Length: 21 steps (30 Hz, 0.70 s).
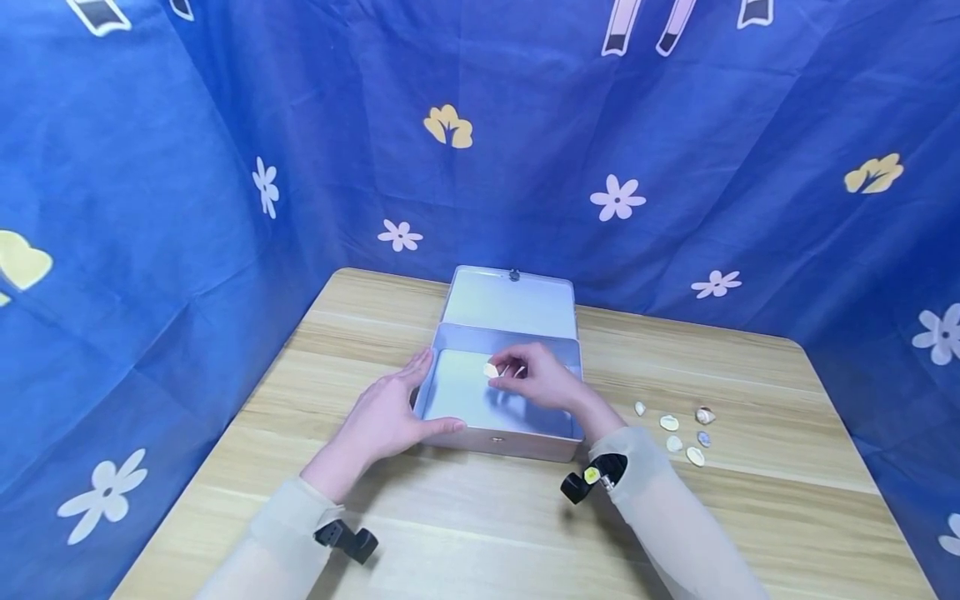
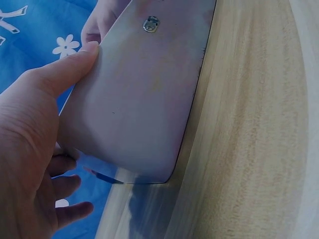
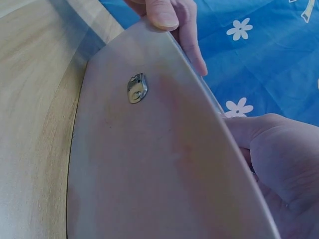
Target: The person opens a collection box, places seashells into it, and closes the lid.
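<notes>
At mid-frame, my right hand [image 1: 538, 379] pinches a white shell [image 1: 491, 371] over the box [image 1: 517, 444]; my left hand [image 1: 386, 417], fingers [image 1: 417, 367] apart, touches its lower-left side; I judge this the placing step, next calling for a loosened pinch

- Left arm [image 1: 262, 542]: we extend it forward and inward from the head view's lower edge.
- Left hand [image 1: 382, 417]: we spread the straight left thumb [image 2: 65, 72] wide from the left fingers [image 2: 68, 186].
- Right arm [image 1: 678, 512]: we reach it forward and to our left.
- Right hand [image 1: 538, 379]: we bend the right fingers [image 1: 519, 353] toward the right thumb [image 1: 512, 384] in a pinch.
- Spacing: we hold both hands apart, the right slightly farther forward.
</notes>
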### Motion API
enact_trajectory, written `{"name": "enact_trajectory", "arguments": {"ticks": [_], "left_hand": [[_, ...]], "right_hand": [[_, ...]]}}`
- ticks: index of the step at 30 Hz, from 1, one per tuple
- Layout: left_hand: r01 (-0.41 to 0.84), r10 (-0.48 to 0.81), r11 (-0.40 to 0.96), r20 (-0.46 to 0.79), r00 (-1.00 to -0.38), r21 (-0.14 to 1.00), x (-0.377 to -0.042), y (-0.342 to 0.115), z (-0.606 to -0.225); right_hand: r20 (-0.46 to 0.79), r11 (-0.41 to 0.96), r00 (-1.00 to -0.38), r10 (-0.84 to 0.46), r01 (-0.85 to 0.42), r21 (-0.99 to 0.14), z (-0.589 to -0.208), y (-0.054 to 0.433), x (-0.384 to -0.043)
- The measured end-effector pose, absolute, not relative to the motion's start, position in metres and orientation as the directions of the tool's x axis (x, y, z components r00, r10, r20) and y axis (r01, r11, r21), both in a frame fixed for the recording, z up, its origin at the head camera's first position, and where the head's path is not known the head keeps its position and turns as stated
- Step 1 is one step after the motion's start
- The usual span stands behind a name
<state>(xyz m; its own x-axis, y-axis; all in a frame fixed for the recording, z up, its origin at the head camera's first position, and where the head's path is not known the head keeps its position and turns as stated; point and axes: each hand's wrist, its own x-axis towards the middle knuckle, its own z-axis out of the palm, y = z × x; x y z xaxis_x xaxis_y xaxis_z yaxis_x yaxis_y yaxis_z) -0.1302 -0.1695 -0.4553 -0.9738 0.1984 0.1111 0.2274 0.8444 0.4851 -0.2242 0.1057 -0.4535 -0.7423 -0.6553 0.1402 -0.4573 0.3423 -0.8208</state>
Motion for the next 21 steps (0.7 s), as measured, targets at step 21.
{"name": "enact_trajectory", "arguments": {"ticks": [21], "left_hand": [[0.222,0.194,0.834,0.109,-0.975,0.505,-0.1305,-0.1681,-0.4582]], "right_hand": [[0.127,0.374,-0.750,-0.649,-0.460,-0.805,-0.4619,0.1064,-0.2296]]}}
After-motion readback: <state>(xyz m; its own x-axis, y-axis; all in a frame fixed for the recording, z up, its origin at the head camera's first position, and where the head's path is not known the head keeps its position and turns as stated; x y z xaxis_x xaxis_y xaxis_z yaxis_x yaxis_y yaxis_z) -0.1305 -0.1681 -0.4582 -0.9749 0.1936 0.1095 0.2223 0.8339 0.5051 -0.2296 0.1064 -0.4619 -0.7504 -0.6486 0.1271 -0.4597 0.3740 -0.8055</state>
